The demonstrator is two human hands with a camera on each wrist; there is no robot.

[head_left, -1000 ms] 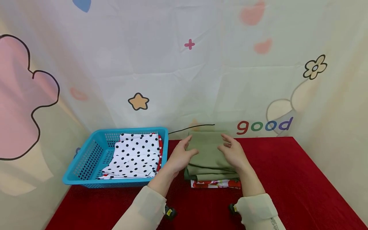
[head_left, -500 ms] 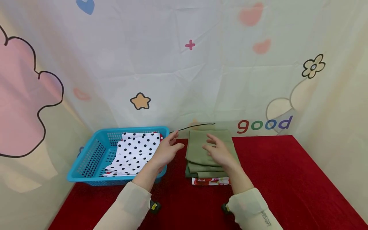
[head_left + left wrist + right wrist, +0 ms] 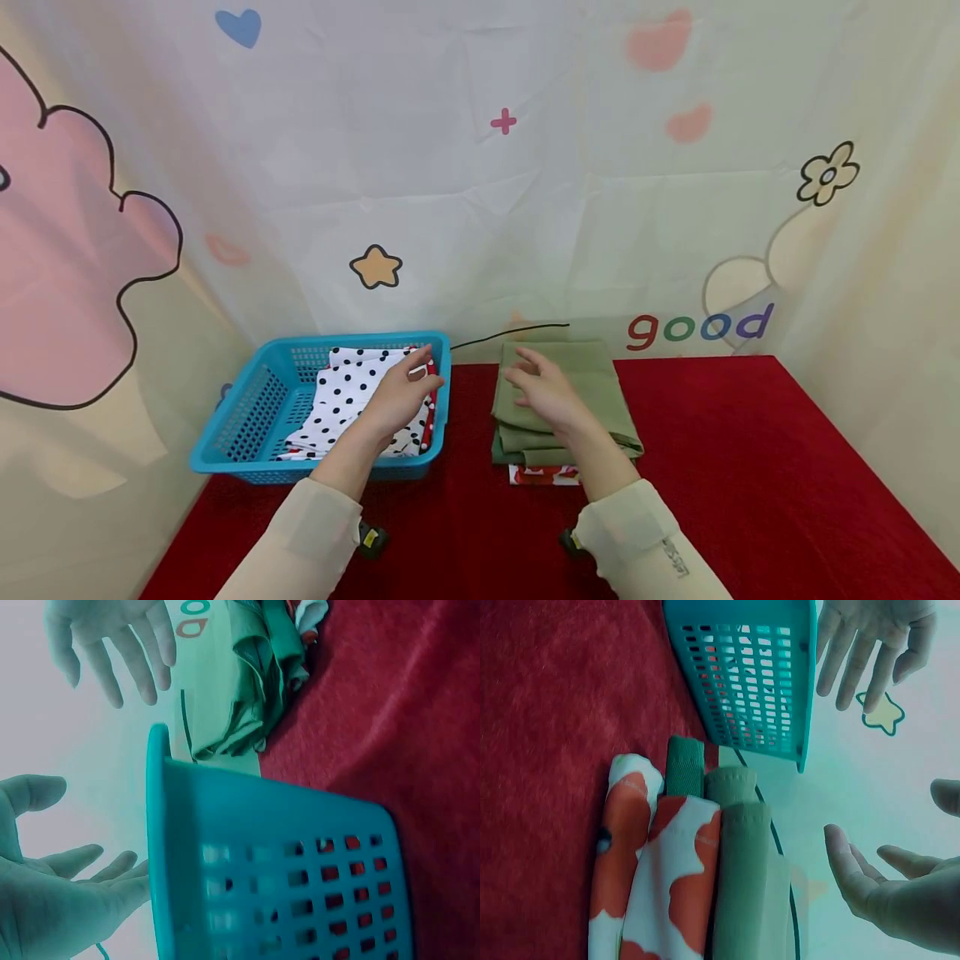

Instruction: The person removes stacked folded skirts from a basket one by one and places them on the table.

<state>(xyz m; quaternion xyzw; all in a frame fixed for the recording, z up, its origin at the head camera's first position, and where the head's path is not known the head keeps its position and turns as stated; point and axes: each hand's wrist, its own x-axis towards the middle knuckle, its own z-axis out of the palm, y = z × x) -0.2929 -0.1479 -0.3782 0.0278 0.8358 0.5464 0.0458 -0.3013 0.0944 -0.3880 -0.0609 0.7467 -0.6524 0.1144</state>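
Note:
My left hand (image 3: 401, 396) hovers over the right side of a blue plastic basket (image 3: 258, 408), fingers loosely spread and holding nothing. In the basket lies a folded white cloth with black dots (image 3: 348, 379), with red cloth showing at its edge. My right hand (image 3: 551, 396) hangs above folded olive-green cloth (image 3: 588, 367), its fingers apart and relaxed. The right wrist view shows a gap between this hand (image 3: 907, 900) and the green cloth (image 3: 739, 900). Under the green cloth lies folded red-and-white patterned cloth (image 3: 664, 900), partly hidden by my forearm in the head view.
A red cloth (image 3: 750, 467) covers the table. Behind it hangs a pale printed curtain (image 3: 450, 208), right at the table's back edge. The basket's rim (image 3: 157, 847) stands up between the left hand and the table surface.
Both hands have moved left from the sides of the green stack. The left hand is now over the basket, the right one over the stack's left part. The cloths appear unmoved.

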